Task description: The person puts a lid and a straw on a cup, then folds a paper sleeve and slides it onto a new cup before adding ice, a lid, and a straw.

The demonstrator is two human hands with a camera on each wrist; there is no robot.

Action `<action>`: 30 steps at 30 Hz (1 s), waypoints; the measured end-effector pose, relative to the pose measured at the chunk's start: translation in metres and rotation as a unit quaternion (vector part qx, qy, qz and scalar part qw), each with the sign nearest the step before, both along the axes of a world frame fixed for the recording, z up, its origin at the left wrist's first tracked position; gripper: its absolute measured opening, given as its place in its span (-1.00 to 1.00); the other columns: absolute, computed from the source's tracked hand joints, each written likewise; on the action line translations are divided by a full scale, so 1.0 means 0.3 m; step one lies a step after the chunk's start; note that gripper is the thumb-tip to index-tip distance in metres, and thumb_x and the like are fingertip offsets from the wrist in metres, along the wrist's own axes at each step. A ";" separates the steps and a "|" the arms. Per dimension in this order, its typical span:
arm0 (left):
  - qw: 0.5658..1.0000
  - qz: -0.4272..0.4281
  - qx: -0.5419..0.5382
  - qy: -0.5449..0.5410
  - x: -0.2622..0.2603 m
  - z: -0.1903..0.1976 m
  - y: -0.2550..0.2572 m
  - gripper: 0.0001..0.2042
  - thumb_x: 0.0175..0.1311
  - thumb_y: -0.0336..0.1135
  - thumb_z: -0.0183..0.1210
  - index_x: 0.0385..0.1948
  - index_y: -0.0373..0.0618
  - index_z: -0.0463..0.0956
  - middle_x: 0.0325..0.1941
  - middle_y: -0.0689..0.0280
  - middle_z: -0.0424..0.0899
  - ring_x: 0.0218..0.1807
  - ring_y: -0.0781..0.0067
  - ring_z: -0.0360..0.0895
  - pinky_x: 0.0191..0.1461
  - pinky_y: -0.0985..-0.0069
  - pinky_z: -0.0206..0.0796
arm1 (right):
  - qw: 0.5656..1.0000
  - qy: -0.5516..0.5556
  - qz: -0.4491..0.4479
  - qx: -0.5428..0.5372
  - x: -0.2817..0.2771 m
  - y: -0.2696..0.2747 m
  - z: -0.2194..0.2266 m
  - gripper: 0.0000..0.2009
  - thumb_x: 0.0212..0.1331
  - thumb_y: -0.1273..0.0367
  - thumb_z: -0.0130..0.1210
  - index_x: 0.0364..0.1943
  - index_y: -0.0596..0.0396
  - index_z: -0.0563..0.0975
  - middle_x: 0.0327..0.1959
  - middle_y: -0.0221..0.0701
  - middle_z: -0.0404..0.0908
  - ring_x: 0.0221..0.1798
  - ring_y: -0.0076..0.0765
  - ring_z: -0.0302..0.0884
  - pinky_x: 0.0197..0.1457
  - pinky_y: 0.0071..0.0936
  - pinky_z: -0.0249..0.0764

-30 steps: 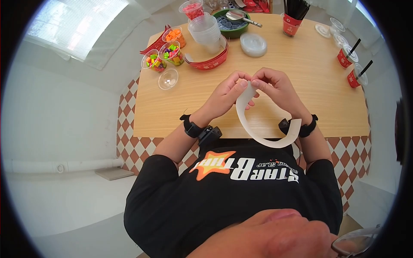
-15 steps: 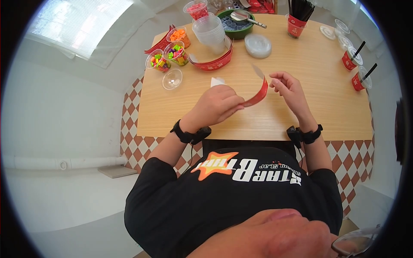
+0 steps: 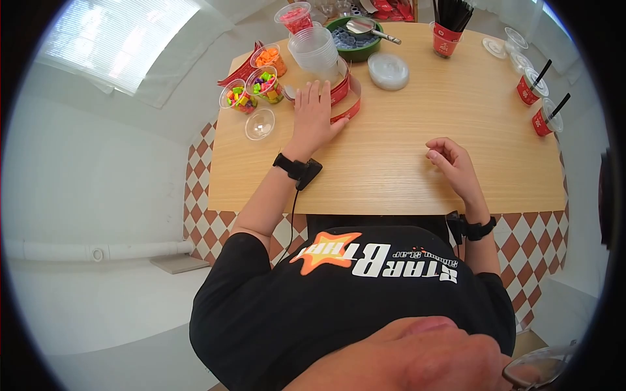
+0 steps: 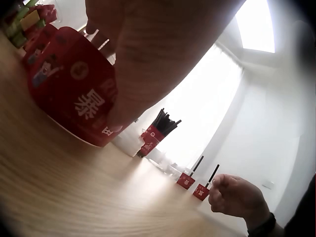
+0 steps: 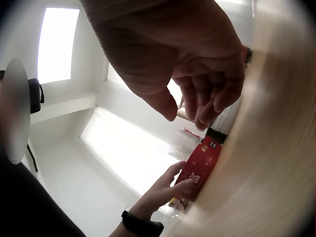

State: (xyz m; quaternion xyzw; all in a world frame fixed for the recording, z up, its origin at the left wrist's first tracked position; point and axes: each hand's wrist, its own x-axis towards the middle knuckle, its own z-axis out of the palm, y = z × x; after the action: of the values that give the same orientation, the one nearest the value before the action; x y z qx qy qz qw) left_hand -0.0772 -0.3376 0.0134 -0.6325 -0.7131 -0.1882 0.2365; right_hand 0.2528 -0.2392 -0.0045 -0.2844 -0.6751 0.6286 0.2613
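In the head view, the left hand [image 3: 313,120] reaches over the near side of a stack of curved red paper bands [image 3: 339,94], fingers extended and spread. Its thumb lies by the outermost band [image 3: 353,111], which bows out to the right of the others. The left wrist view shows the thumb against the printed face of a red band [image 4: 74,84]. Away to the right, the right hand [image 3: 456,171] hovers over the table with loosely bent fingers and holds nothing. Seen from the right wrist, that hand [image 5: 197,64] is likewise without anything between thumb and fingers.
Stacked clear cups [image 3: 313,49] stand inside the bands. Cups of colored pieces [image 3: 264,85] and a clear dome lid [image 3: 260,124] are at the left. Behind are a green bowl [image 3: 358,53] and round lids [image 3: 388,71]; a straw cup [image 3: 446,40] and two red-sleeved cups [image 3: 542,122] stand right.
The strip that both hands held came away in the left hand, which moved forward and left to the stack. The right hand let go and moved right and nearer the body.
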 end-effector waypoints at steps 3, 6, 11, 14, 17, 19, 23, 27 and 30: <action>0.998 0.027 -0.058 -0.025 -0.049 -0.022 0.050 -0.54 0.18 -0.15 0.29 0.08 -0.14 0.46 0.08 0.12 0.57 0.20 0.12 0.44 0.42 -0.03 0.02 | 0.998 0.007 -0.047 0.029 0.066 0.040 0.002 -0.78 0.33 0.39 0.15 -0.05 0.24 0.54 -0.26 -0.54 0.57 -0.23 -0.70 0.45 -0.14 -0.68 0.38; 0.990 0.035 -0.124 -0.059 -0.117 -0.065 0.091 -0.61 0.18 -0.15 0.27 0.01 -0.09 0.52 -0.08 0.14 0.63 0.08 0.10 0.51 0.34 -0.05 0.10 | 0.988 -0.024 -0.119 0.099 0.163 0.122 0.013 -0.79 0.37 0.39 0.08 -0.01 0.19 0.53 -0.20 -0.51 0.60 -0.13 -0.62 0.50 -0.03 -0.64 0.40; 0.986 0.032 -0.156 -0.055 -0.120 -0.049 0.104 -0.70 0.18 -0.21 0.27 -0.09 -0.09 0.54 -0.13 0.18 0.62 0.03 0.15 0.52 0.26 -0.01 0.15 | 0.896 -0.134 -0.313 0.285 0.323 0.284 0.070 -0.65 0.26 0.33 0.21 0.09 0.14 0.50 -0.01 -0.35 0.57 0.00 -0.44 0.49 0.04 -0.49 0.42; 0.998 -0.003 -0.055 -0.039 -0.046 -0.032 0.096 -0.65 0.15 -0.22 0.28 -0.05 -0.12 0.53 -0.12 0.16 0.60 0.04 0.14 0.50 0.23 0.03 0.18 | 0.747 -0.185 -0.423 0.478 0.459 0.467 0.068 -0.43 0.11 0.25 0.33 0.22 0.06 0.41 0.21 -0.16 0.45 0.19 -0.09 0.42 0.18 -0.17 0.41; 0.995 -0.048 0.036 -0.085 0.091 0.044 0.096 -0.59 0.15 -0.23 0.28 0.03 -0.16 0.51 -0.07 0.13 0.59 0.07 0.10 0.47 0.21 0.11 0.22 | 0.658 -0.227 -0.484 0.530 0.556 0.626 0.067 -0.32 0.07 0.14 0.36 0.28 -0.01 0.36 0.24 -0.07 0.40 0.27 0.04 0.37 0.27 -0.04 0.36; 0.953 -0.200 0.013 -0.228 0.204 0.064 0.105 -0.57 0.20 -0.24 0.27 0.07 -0.22 0.49 -0.05 0.11 0.61 0.07 0.11 0.51 0.19 0.23 0.30 | 0.610 -0.315 -0.523 0.505 0.594 0.708 0.052 -0.21 0.00 -0.01 0.37 0.31 -0.04 0.32 0.28 0.02 0.33 0.35 0.11 0.29 0.33 -0.01 0.31; 0.834 -0.328 -0.125 -0.425 0.376 0.048 0.139 -0.63 0.27 -0.30 0.24 0.06 -0.26 0.49 -0.08 0.18 0.65 0.08 0.28 0.57 0.21 0.37 0.35 | 0.554 -0.435 -0.562 0.434 0.597 0.748 0.063 -0.18 -0.06 -0.13 0.35 0.27 -0.03 0.37 0.27 0.04 0.32 0.33 0.16 0.32 0.29 -0.02 0.37; 0.714 -0.335 -0.228 -0.571 0.429 -0.089 0.195 -0.68 0.36 -0.30 0.19 0.06 -0.25 0.50 -0.06 0.26 0.66 0.07 0.45 0.56 0.18 0.47 0.37 | 0.696 -0.324 -0.511 0.386 0.685 0.856 -0.019 -0.36 0.00 -0.02 0.36 0.05 0.13 0.49 0.09 -0.12 0.47 0.19 0.01 0.45 0.19 -0.17 0.45; 0.636 -0.320 -0.255 -0.654 0.422 -0.123 0.210 -0.69 0.38 -0.31 0.17 0.08 -0.23 0.50 -0.05 0.29 0.64 0.08 0.49 0.54 0.21 0.50 0.34 | 0.685 -0.341 -0.495 0.413 0.678 0.818 -0.003 -0.42 0.04 0.05 0.35 0.01 0.18 0.49 0.08 -0.15 0.48 0.13 0.01 0.47 0.17 -0.18 0.45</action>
State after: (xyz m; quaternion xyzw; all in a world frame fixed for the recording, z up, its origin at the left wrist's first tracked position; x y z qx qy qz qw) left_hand 0.0494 -0.2746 -0.0234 -0.5677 -0.4536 -0.4274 -0.5378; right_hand 0.4563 0.0063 -0.0054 -0.6353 -0.6697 -0.0745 0.3773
